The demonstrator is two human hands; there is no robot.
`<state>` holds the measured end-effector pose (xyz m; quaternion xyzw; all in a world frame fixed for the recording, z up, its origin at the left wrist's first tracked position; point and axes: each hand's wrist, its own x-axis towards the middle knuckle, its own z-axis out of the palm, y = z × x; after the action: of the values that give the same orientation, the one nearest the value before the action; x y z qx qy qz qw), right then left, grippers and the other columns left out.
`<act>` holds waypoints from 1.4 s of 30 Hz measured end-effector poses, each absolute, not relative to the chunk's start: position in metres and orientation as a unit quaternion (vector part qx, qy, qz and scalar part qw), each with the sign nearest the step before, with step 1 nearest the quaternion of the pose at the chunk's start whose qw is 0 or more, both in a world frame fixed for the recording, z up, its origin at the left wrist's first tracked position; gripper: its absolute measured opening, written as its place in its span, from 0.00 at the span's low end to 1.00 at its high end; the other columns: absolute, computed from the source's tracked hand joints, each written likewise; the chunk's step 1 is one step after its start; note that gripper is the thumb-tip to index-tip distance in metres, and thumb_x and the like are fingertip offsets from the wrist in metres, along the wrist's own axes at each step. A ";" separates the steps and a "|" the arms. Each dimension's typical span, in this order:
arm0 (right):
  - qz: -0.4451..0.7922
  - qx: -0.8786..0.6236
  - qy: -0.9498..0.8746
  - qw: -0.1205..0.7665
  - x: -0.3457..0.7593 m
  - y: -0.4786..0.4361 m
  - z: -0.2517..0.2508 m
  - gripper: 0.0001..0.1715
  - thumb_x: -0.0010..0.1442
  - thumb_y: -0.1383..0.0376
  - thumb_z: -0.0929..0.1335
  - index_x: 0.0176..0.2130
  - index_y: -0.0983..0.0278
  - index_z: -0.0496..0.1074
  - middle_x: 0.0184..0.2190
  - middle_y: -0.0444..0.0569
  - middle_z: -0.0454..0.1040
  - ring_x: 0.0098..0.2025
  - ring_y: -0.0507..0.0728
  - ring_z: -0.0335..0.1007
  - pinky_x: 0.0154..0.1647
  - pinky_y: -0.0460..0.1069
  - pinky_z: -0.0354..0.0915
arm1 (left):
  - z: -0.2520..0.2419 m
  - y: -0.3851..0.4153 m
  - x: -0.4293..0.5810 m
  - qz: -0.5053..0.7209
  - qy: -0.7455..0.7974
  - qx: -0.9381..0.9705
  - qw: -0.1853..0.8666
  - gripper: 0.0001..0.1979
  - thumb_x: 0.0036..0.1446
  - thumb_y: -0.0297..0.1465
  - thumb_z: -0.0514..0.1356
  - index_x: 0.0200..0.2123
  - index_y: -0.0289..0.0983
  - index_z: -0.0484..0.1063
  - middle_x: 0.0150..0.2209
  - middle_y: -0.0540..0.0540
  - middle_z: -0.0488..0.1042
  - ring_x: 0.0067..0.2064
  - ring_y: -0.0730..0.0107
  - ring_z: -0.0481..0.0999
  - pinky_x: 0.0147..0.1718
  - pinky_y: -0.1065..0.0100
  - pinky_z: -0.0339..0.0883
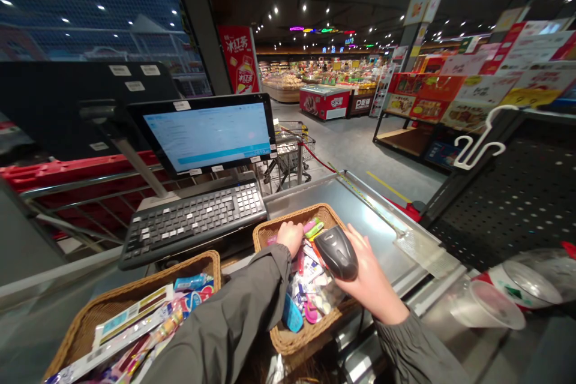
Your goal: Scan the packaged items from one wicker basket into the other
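Observation:
A black handheld barcode scanner (336,253) is gripped in my right hand (371,273), tilted over the right side of a woven basket (283,342). Small packaged goods (310,279) in several colours fill this basket, among them a blue oval piece (293,314). At the basket's far left part, my left hand (291,236) reaches in with its fingers curled down among the packages. Its fingertips are hidden, so what they hold does not show. Beside my left sleeve stands a second woven basket (85,318), with toothpaste-like boxes and long packs inside.
Behind the baskets are a black keyboard (198,216) and a lit monitor (211,135). A metal counter (364,216) runs to the right. A plastic cup (488,306) and a white hanger (481,138) are at the right. A shopping cart (290,153) stands beyond.

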<state>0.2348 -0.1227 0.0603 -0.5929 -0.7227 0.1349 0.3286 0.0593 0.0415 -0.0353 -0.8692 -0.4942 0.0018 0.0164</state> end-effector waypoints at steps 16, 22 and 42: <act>0.132 -0.583 -0.727 0.338 0.229 -0.127 0.062 0.34 0.51 0.64 0.70 0.58 0.61 0.66 0.60 0.57 0.66 0.70 0.72 0.46 0.66 0.76 0.43 | -0.015 0.033 0.048 -0.066 -0.454 -0.885 0.072 0.14 0.60 0.24 0.51 0.40 0.31 0.76 0.60 0.33 0.65 0.64 0.49 0.58 0.60 0.49 0.52; 0.130 -0.587 -0.723 0.341 0.227 -0.129 0.062 0.33 0.51 0.63 0.70 0.57 0.61 0.67 0.60 0.57 0.67 0.70 0.72 0.46 0.65 0.76 0.43 | -0.001 0.038 0.031 -0.100 -0.445 -0.886 0.078 0.13 0.57 0.23 0.52 0.38 0.34 0.76 0.65 0.38 0.61 0.68 0.54 0.53 0.65 0.43 0.41; 0.078 -0.462 -0.824 0.319 0.135 -0.147 0.095 0.35 0.50 0.67 0.68 0.58 0.64 0.63 0.61 0.58 0.64 0.70 0.73 0.45 0.67 0.74 0.44 | 0.139 -0.094 -0.151 -0.282 -0.480 -0.805 0.207 0.06 0.61 0.32 0.58 0.38 0.41 0.75 0.63 0.43 0.65 0.68 0.50 0.54 0.64 0.36 0.35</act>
<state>0.1345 -0.1475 0.0952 -0.4616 -0.8240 0.0780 0.3191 -0.1507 -0.0940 0.1387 -0.8045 -0.4801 -0.2820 0.2068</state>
